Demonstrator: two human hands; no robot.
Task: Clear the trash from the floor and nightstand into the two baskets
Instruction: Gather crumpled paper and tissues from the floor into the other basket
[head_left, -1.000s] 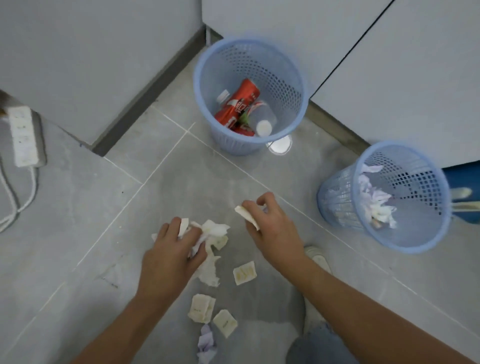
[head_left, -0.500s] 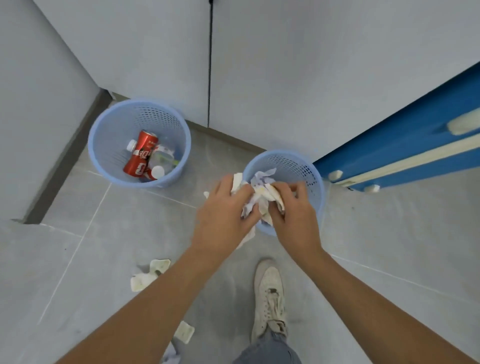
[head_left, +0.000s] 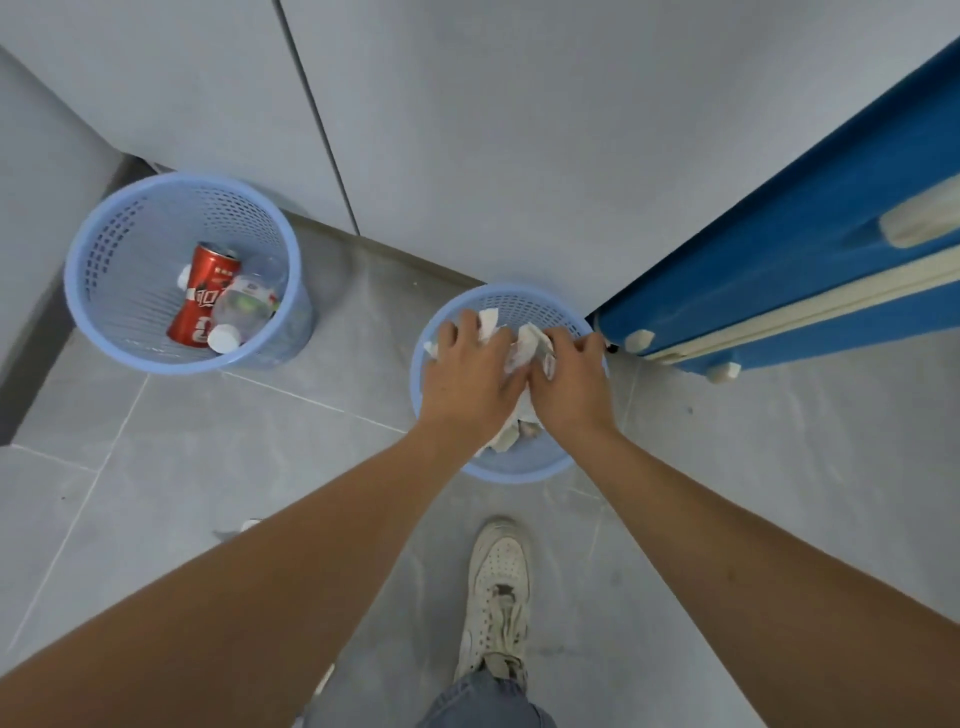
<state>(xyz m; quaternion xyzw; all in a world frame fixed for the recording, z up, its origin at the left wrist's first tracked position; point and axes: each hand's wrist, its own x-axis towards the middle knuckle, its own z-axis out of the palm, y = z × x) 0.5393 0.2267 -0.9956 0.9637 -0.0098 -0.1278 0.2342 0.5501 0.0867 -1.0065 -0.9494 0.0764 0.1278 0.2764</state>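
Both hands are over the right-hand basket (head_left: 511, 470), the light blue one that stands on the floor (head_left: 322, 415) just beside the corner of a blue piece of furniture (head_left: 779, 270). The left hand (head_left: 467, 379) has its fingers curled down round a wad of white tissue (head_left: 488, 322), which pokes out past the fingertips. The right hand (head_left: 571, 384) pinches another crumpled piece of paper (head_left: 530, 348) between thumb and fingers, and the two hands touch each other at the thumbs. The paper they hold is above the basket's mouth, inside its rim. More crumpled white paper shows below the wrists, down inside the same basket.

The other basket (head_left: 130, 249), also light blue with a perforated wall, stands well apart on the left, near the corner where the grey wall panels (head_left: 467, 130) meet the floor. In it lie a red drink can (head_left: 205, 296), tilted, and a clear plastic bottle (head_left: 244, 306) with a white cap, the bottle leaning against the can.

Near the bottom edge of the floor, a white shoe (head_left: 498, 587) points toward the right-hand basket, with a denim trouser leg (head_left: 483, 701) above it. A small white scrap (head_left: 249, 525) peeks out on the tiles beside the left forearm, mostly hidden.
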